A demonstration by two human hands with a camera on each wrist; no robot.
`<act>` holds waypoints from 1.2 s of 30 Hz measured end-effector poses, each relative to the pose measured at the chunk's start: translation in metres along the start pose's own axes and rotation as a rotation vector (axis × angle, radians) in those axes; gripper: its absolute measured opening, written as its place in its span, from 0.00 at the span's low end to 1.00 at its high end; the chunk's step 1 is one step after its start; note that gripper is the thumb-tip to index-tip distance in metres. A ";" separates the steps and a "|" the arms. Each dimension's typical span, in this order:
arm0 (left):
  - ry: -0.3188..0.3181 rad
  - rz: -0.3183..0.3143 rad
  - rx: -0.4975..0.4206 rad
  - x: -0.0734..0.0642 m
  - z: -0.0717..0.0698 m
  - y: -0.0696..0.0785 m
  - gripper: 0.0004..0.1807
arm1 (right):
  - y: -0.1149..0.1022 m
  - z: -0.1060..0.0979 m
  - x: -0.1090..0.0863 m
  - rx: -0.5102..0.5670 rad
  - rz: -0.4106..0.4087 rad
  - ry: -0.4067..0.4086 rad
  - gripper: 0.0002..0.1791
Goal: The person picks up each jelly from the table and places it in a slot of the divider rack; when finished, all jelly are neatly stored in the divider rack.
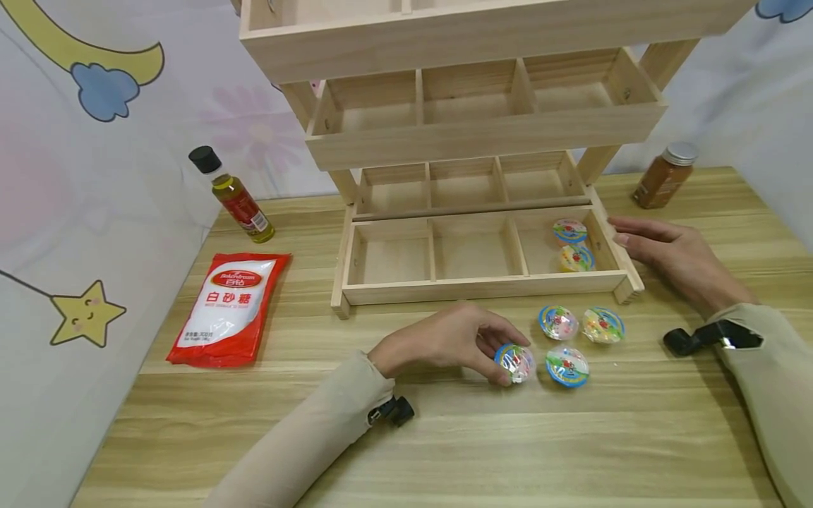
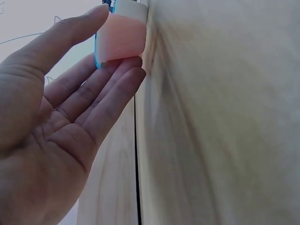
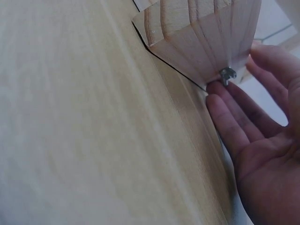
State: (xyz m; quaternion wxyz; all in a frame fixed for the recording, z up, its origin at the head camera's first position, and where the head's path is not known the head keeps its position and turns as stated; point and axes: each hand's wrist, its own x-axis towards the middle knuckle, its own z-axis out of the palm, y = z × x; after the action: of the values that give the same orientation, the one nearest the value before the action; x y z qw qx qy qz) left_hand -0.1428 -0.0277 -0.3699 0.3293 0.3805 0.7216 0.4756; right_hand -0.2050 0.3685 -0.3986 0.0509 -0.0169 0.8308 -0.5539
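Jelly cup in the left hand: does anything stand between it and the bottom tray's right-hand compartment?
Yes: the bottom tray's front wall runs between the held jelly cup and the right-hand compartment, so the cup would probably need lifting over it. In the head view, a loose cup sits just right of the direct line.

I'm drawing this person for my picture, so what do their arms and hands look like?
The left sleeve and right sleeve are plain beige and long, reaching the wrists. A small black camera sits at the left wrist, another at the right. The left hand and right hand are bare: no gloves or rings show.
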 end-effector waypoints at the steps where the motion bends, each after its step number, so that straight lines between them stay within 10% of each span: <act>1: 0.004 0.006 -0.004 0.000 0.000 0.001 0.26 | 0.000 0.000 0.000 -0.005 0.000 0.001 0.29; 21: 0.164 0.139 0.030 0.013 -0.037 0.039 0.26 | 0.003 -0.001 0.000 -0.019 0.000 -0.003 0.29; 36: 0.355 0.118 0.114 0.028 -0.062 0.044 0.25 | 0.001 0.000 0.002 -0.007 0.006 -0.002 0.29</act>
State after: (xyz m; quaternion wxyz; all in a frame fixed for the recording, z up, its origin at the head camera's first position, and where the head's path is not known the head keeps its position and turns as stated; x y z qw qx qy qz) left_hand -0.1981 -0.0189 -0.3113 0.1462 0.3503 0.7704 0.5123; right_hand -0.2070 0.3692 -0.3996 0.0532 -0.0151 0.8327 -0.5510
